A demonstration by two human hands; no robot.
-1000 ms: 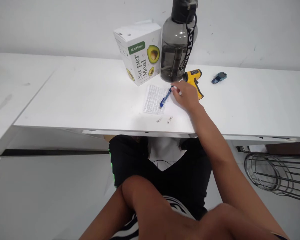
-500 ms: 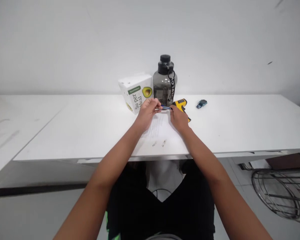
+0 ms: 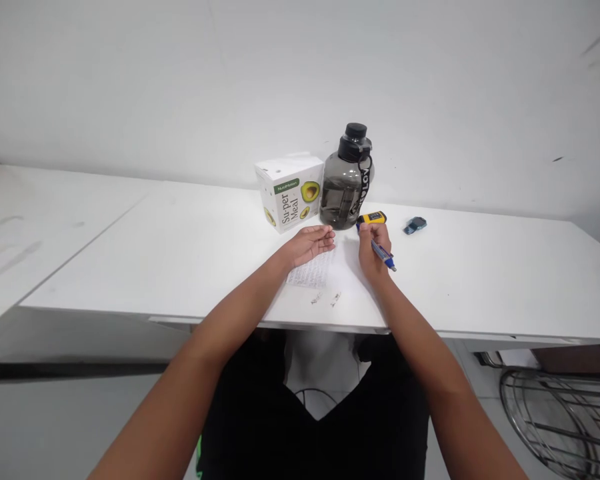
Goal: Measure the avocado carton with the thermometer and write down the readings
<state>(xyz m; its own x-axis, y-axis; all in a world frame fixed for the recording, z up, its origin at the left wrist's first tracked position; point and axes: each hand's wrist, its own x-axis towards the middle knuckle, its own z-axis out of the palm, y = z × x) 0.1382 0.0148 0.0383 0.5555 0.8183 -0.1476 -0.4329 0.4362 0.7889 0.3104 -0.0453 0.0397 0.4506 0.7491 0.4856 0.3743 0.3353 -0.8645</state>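
Observation:
My right hand (image 3: 373, 252) is closed around a blue pen (image 3: 384, 255), whose back end sticks out toward the lower right. A sheet of paper (image 3: 307, 275) covered in small writing lies on the table between my hands. Resting at the sheet's upper left, my left hand (image 3: 310, 244) has its fingers loosely extended and holds nothing. Just beyond the right hand lies a yellow and black gun-shaped tool (image 3: 373, 218), partly hidden by that hand. Two small dark scribbled marks show below the written lines.
Behind the paper stand a white box with avocado pictures (image 3: 290, 197) and a large grey water bottle (image 3: 341, 190). A small dark blue object (image 3: 415, 225) lies to their right on the white table (image 3: 480, 273). A metal wire rack (image 3: 560, 413) is on the floor at right.
My hands have moved apart. The left hand has let go of the pen, which is now only in the right hand and points the other way. The camera view has shifted slightly.

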